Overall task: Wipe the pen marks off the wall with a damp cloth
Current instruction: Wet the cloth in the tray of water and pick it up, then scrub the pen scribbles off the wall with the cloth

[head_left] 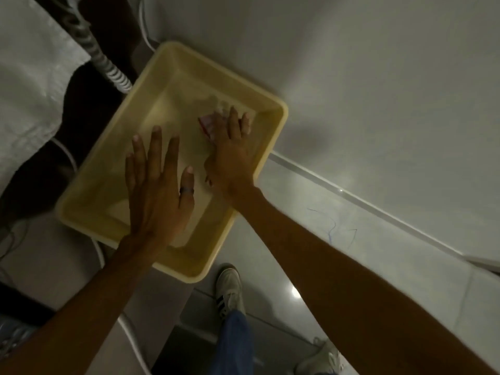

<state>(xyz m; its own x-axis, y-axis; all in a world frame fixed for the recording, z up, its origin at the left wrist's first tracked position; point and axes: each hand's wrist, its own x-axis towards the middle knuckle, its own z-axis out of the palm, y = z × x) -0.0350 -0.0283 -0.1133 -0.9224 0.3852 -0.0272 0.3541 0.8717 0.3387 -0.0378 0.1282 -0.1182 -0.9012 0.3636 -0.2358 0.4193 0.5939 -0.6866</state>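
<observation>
A yellow plastic basin [81,212] with shallow water sits in the middle of the view. A small pinkish cloth [206,125] lies in the water at its far right end. My right hand [232,158] rests on the cloth with fingers stretched over it, covering most of it. My left hand [157,185] hovers above the basin's near half, fingers spread, holding nothing, with a dark ring on the thumb. Thin blue pen marks [332,229] show on the white surface to the right of the basin, beside my right forearm.
A grey corrugated hose [108,69] and white cables run along the basin's left side. A white sack [32,85] lies at the far left. A pale trim strip [351,198] crosses the right. My white shoe [228,288] stands below the basin.
</observation>
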